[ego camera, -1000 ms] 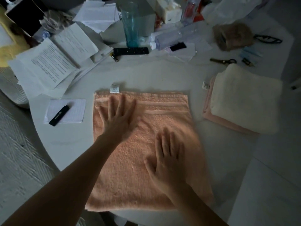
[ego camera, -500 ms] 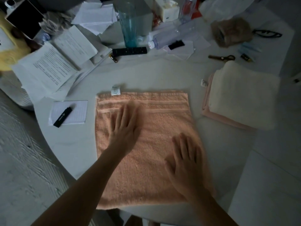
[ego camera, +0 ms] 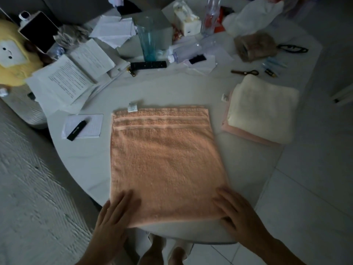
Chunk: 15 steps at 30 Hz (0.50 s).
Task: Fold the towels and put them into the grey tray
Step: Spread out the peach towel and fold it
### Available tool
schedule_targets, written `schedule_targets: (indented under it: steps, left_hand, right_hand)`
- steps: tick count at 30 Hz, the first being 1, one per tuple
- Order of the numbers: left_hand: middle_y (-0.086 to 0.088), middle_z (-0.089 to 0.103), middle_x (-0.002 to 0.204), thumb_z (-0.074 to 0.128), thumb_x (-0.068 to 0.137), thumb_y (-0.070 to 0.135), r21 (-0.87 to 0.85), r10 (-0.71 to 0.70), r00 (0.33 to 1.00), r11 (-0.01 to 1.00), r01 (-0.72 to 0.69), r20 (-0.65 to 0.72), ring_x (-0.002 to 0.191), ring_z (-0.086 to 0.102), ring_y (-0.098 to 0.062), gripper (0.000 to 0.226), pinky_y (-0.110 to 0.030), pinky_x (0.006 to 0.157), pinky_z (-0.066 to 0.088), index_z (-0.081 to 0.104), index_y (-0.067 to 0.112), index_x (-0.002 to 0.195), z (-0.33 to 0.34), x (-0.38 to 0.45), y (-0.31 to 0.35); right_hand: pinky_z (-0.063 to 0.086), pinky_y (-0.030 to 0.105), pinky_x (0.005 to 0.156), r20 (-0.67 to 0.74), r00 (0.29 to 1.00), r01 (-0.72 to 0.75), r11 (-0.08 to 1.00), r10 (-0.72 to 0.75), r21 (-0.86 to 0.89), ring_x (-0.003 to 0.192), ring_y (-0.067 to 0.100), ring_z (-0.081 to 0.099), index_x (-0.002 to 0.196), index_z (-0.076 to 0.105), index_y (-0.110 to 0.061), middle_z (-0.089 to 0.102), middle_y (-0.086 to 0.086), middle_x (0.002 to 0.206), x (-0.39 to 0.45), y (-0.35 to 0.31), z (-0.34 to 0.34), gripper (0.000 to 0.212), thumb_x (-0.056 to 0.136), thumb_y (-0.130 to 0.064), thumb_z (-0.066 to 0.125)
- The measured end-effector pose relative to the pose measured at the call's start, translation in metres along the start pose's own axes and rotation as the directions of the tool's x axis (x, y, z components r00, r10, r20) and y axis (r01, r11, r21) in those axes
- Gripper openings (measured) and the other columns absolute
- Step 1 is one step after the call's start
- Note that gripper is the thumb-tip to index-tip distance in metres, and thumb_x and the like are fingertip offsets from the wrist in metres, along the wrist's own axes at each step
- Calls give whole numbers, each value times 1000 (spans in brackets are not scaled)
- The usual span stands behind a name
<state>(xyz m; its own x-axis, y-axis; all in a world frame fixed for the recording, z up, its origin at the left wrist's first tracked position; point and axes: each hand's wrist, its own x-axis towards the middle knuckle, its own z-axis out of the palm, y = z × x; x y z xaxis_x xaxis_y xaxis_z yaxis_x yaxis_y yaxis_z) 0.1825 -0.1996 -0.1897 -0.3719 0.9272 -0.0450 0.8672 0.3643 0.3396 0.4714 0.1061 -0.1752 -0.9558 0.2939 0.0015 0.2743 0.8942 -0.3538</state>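
Note:
An orange towel (ego camera: 164, 159) lies flat on the white table (ego camera: 86, 163), its label at the far left corner. My left hand (ego camera: 112, 220) rests at the towel's near left corner, fingers straight on the cloth. My right hand (ego camera: 236, 215) lies at the near right corner, fingers spread over the edge. To the right, a folded cream towel (ego camera: 261, 108) sits on top of a folded pink towel (ego camera: 248, 135). No grey tray shows in the head view.
A notepad with a black pen (ego camera: 78, 128) lies left of the towel. At the back are papers (ego camera: 65, 81), a remote (ego camera: 148, 65), a blue glass (ego camera: 146, 39), a bottle (ego camera: 186, 52) and scissors (ego camera: 245, 72). A yellow plush (ego camera: 11, 60) sits far left.
Both hands slid back across the orange towel, from its middle to its near corners. The towel now lies smoother.

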Motion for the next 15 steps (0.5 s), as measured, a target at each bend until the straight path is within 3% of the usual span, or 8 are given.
schedule_targets:
  steps: [3,5,8,11,13,15]
  left_hand:
    - [-6,51,147,48,81,29,-17,-15,999,1000,14,-44,136,42,-27,55,-40,100,34,61,22,134,-19,10,7]
    - [-4,60,137,47,77,24,-38,-19,999,999,17,-40,127,53,-26,51,-37,96,44,72,19,122,-35,12,9]
    - [-1,75,112,52,82,27,-144,-136,990,981,132,-19,100,72,-22,36,-35,81,59,79,17,104,-63,4,14]
    - [2,77,90,62,82,22,-170,-239,970,955,241,35,78,74,-18,22,-29,67,57,80,17,95,-89,-10,20]
    - [15,74,82,73,80,12,-210,-286,955,932,295,76,72,73,-12,21,-18,62,51,80,28,92,-105,-19,23]
    - [30,68,72,73,78,21,-305,-336,927,876,373,169,67,68,4,31,-9,59,44,74,48,92,-125,-22,23]
  right_hand:
    - [49,35,94,-47,997,-62,998,62,5,118,18,53,106,68,-22,56,-3,126,21,-7,-10,30,77,-22,74]
    - [54,35,85,-31,996,-87,996,88,28,102,20,61,97,71,-20,64,-2,110,28,-13,-19,26,74,-16,81]
    - [55,34,75,11,995,-96,991,95,94,85,21,66,96,74,-17,71,0,95,24,-19,-38,10,87,-20,69]
    - [51,31,67,110,984,-159,971,140,181,75,19,64,93,73,-18,71,-1,84,12,-27,-62,37,97,-41,44]
    - [51,31,70,191,963,-239,931,190,275,79,13,64,97,71,-22,71,-5,88,5,-30,-78,33,98,-43,47]
    - [48,27,69,295,926,-345,847,237,403,78,5,63,93,69,-28,70,-9,85,3,-31,-92,24,97,-44,51]
